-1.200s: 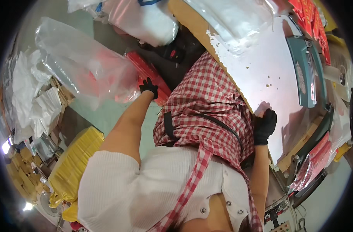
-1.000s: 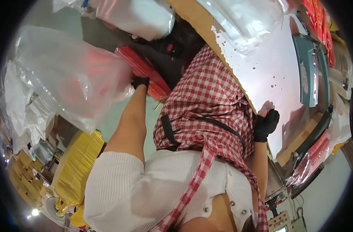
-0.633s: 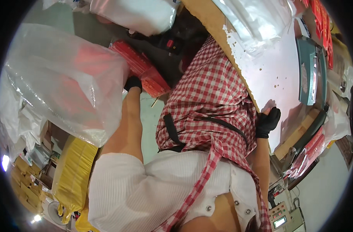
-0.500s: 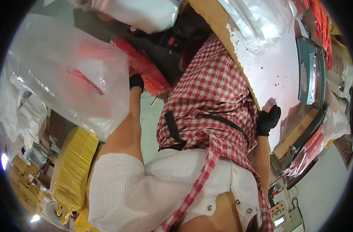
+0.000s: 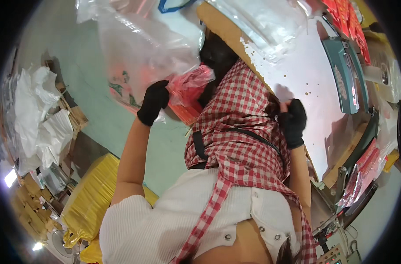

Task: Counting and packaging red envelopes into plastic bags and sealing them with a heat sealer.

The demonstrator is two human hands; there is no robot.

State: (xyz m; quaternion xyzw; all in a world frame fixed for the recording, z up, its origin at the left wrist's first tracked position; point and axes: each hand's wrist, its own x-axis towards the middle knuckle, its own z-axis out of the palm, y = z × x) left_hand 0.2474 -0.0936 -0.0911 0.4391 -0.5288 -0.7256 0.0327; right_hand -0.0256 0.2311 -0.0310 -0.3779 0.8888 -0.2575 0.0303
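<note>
My left hand (image 5: 154,103), in a black glove with its fingers closed, grips the near edge of a large clear plastic bag (image 5: 139,48). The bag spreads out beyond the hand, with red and some green showing through it. Just right of this hand, red plastic-wrapped packets (image 5: 186,102) lie against the bag, beside my checked apron. At the edge of a white-topped table (image 5: 317,127) is my right hand (image 5: 294,124), also black-gloved. Its fingers are curled, with bare fingertips showing, and whatever they may hold is hidden.
A stack of clear plastic bags (image 5: 266,28) lies on the table's far part. A green-grey machine (image 5: 340,75) stands at right, near red packets (image 5: 348,31). Yellow wrapped bundles (image 5: 90,193) sit at left, with white plastic sheets (image 5: 38,105) beyond.
The large bag has swung from the left towards the far middle, still with my left hand. My right hand has shifted slightly up and left along the table edge.
</note>
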